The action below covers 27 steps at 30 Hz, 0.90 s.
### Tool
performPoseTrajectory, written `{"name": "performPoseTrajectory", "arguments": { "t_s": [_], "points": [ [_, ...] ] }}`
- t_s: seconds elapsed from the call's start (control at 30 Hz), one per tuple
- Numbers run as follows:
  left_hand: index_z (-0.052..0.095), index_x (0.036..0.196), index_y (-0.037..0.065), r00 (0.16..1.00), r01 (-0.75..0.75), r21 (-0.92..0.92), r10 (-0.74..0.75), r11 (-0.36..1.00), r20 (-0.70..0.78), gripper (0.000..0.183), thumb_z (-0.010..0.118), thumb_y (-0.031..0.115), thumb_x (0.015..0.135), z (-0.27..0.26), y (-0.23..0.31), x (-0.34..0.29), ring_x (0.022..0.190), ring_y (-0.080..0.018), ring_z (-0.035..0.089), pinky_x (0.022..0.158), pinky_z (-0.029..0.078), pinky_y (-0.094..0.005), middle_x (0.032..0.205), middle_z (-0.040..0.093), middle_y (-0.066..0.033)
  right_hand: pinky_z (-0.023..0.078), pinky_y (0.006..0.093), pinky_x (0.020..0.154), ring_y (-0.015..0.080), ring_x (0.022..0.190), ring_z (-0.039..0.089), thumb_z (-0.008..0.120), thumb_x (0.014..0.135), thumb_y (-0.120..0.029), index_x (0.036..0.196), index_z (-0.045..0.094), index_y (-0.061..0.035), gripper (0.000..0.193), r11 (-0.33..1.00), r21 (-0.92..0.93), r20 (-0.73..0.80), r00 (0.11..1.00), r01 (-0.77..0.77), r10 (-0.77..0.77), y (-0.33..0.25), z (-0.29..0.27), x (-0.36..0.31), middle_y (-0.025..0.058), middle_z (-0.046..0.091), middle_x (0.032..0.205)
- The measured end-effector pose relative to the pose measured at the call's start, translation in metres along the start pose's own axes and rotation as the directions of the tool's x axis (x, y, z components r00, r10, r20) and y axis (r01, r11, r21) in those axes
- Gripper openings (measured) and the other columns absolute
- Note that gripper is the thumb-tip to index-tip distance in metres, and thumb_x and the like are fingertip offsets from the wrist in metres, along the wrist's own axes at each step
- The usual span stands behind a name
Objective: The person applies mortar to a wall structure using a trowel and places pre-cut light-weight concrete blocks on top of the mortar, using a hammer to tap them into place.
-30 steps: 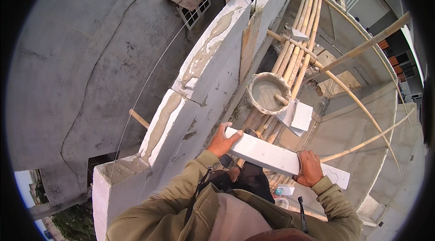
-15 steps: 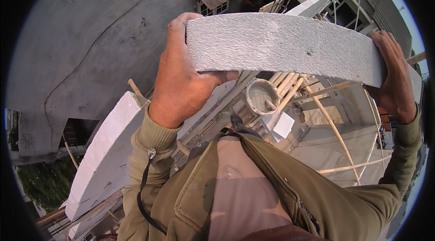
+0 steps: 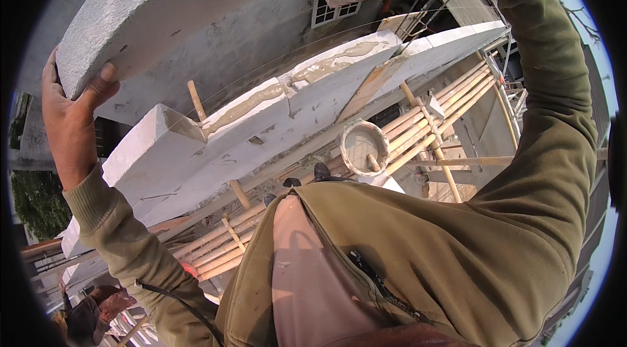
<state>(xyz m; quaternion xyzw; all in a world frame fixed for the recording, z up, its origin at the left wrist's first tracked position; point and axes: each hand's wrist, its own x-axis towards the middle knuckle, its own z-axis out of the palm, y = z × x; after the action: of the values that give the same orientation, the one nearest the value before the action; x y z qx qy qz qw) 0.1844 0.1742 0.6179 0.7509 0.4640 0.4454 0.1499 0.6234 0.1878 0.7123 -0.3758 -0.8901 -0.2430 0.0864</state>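
Grey block (image 3: 215, 1) filled upper left of frame, raised overhead, long axis running left to right. Left hand (image 3: 68, 115) gripped its near end, thumb curled under edge. Right hand out of view past upper right. Mortared wall (image 3: 261, 131) lay below centre.

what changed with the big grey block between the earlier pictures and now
The long grey concrete block went from waist level to above the head, carried up in both hands. The left hand still grips its end; the right hand is now out of view. The white block wall and mortar bucket stayed put.
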Motion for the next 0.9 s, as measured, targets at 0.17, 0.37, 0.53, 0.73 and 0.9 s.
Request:
{"name": "performPoseTrajectory", "arguments": {
  "t_s": [0.17,0.37,0.53,0.73,0.9],
  "points": [
    [0.041,0.147,-0.006,0.983,0.179,-0.098,-0.175,0.979,0.048,0.092,0.09,0.029,0.077,0.039,-0.017,-0.01,0.111,-0.0322,0.068,0.084,0.064,-0.0375,0.13,0.058,-0.0255,0.026,0.046,0.125,0.0444,0.147,0.033,0.079,0.063,-0.024,0.156,0.025,0.0093,0.112,0.966,0.255,0.174,0.985,-0.053,0.008,0.018,0.079,0.009,0.0355,0.034,0.154],
    [0.034,0.156,0.005,0.979,0.137,0.168,-0.16,0.976,0.128,0.103,0.092,0.026,0.074,0.063,-0.055,0.005,0.13,-0.0325,0.057,0.112,0.048,-0.056,0.147,0.051,-0.0208,0.026,0.0452,0.125,0.0445,0.147,0.032,0.086,0.062,-0.029,0.158,0.023,0.0045,0.12,0.951,0.263,0.335,0.94,-0.162,0.068,0.027,0.141,-0.002,0.0334,0.035,0.154],
    [0.071,0.118,0.004,0.914,-0.046,0.12,-0.007,0.992,0.405,0.056,0.088,0.032,0.073,0.086,-0.051,0.012,0.118,-0.0335,0.063,0.101,0.049,-0.0415,0.127,0.067,-0.0201,0.036,0.0436,0.12,0.0404,0.14,0.046,0.092,0.056,-0.008,0.152,0.039,0.001,0.109,0.93,0.298,0.31,0.943,-0.214,0.118,0.011,0.162,-0.027,0.0247,0.05,0.148],
    [0.073,0.11,0.006,0.92,-0.074,0.387,-0.087,0.919,0.383,0.058,0.09,0.039,0.066,0.09,-0.077,-0.022,0.103,-0.0377,0.068,0.09,0.054,-0.0444,0.108,0.072,-0.0199,0.046,0.0438,0.108,0.0438,0.125,0.056,0.09,0.055,-0.01,0.143,0.045,0.0049,0.099,0.925,0.365,0.331,0.943,-0.102,-0.026,-0.02,0.17,-0.026,0.0267,0.06,0.13],
    [0.072,0.108,0.009,0.876,0.129,0.415,-0.299,0.901,0.378,0.067,0.094,0.044,0.055,0.077,-0.081,-0.037,0.101,-0.0387,0.069,0.088,0.054,-0.0452,0.107,0.073,-0.0186,0.047,0.0461,0.104,0.0452,0.119,0.058,0.091,0.056,-0.011,0.136,0.048,0.0038,0.091,0.88,0.459,0.399,0.914,-0.126,-0.077,-0.053,0.179,-0.021,0.0252,0.062,0.123]
  ]
}}
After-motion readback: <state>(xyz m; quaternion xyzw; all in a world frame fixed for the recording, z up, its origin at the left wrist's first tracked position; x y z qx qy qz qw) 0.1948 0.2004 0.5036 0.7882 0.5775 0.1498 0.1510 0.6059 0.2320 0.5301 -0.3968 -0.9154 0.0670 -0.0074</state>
